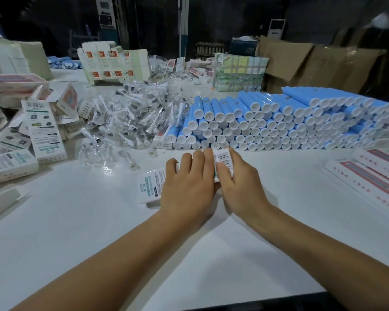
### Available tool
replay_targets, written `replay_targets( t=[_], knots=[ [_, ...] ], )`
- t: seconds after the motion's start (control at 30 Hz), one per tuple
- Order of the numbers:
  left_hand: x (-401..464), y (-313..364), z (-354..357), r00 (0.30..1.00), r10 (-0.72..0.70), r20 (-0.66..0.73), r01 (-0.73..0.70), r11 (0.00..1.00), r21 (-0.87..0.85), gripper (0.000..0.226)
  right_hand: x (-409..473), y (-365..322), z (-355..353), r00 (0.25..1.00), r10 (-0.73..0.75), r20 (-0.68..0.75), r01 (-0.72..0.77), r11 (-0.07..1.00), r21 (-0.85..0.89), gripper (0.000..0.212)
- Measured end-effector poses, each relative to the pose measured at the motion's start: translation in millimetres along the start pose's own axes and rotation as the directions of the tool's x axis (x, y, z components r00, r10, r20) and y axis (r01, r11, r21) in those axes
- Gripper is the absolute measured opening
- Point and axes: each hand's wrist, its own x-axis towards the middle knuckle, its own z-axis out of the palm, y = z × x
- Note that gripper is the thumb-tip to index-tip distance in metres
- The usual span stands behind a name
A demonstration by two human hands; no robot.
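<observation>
Carton (151, 187), flat white printed card, left hand (184, 189) pressing, right hand (236, 182) gripping

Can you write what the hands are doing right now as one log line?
left hand: rests on white box | right hand: pinches its barcode end | behind: stacked blue tubes

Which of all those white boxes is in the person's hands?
The box in the middle, under the left hand, its barcoded end pinched by the right hand; others lie untouched.
</observation>
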Motion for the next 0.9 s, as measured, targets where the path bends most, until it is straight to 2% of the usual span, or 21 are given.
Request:
replay_targets(
  t=[0.07, 0.13, 0.17, 0.23, 0.27, 0.3, 0.4, 0.5, 0.6, 0.73, 0.9],
  knots=[
    [-1, -1, 0, 0.999, 0.009, 0.038, -0.01, 1.0, 0.022, 0.062, -1, -1, -2, 0.999, 0.008, 0.037, -0.009, 1.0, 0.021, 0.035],
    [-1, -2, 1, 0.998, 0.01, 0.055, -0.013, 0.998, 0.057, 0.058, 0, -1, -2, 0.993, 0.095, 0.068, -0.106, 0.977, 0.186, 0.03],
    [-1, -3, 1, 0.998, 0.0, 0.06, -0.004, 0.998, 0.061, 0.059, 2, -1, -3, 0.98, 0.169, 0.107, -0.197, 0.911, 0.362, 0.029],
    [1, -4, 2, 0.997, -0.013, 0.072, 0.011, 1.0, 0.028, 0.065, 8, 2, -6, 0.926, 0.282, 0.25, -0.376, 0.642, 0.669, 0.042],
    [1, -5, 2, 0.997, -0.012, 0.07, 0.011, 1.0, 0.014, 0.066, 10, 3, -7, 0.91, 0.287, 0.3, -0.412, 0.536, 0.736, 0.046],
    [0, -5, 2, 0.998, -0.007, 0.063, 0.007, 1.0, 0.01, 0.066, 11, 3, -8, 0.907, 0.276, 0.319, -0.419, 0.503, 0.756, 0.044],
    [-1, -7, 4, 1.0, 0.007, 0.024, -0.008, 1.0, 0.006, 0.067, 8, 3, -8, 0.923, 0.265, 0.278, -0.383, 0.587, 0.713, 0.027],
    [0, -9, 6, 1.0, 0.001, -0.014, -0.001, 1.0, -0.022, 0.071, 8, 4, -8, 0.937, 0.266, 0.225, -0.346, 0.628, 0.697, 0.027],
    [0, -10, 8, 0.999, 0.003, -0.052, -0.005, 0.999, -0.049, 0.069, 10, 3, -9, 0.939, 0.268, 0.215, -0.337, 0.603, 0.723, 0.029],
    [-2, -11, 9, 0.998, 0.034, -0.054, -0.036, 0.999, -0.036, 0.07, 9, 4, -8, 0.939, 0.255, 0.229, -0.34, 0.602, 0.723, 0.045],
    [-4, -10, 9, 0.996, 0.069, -0.062, -0.069, 0.998, -0.005, 0.066, 7, 5, -2, 0.936, 0.281, 0.211, -0.339, 0.568, 0.75, 0.046]
  ],
)
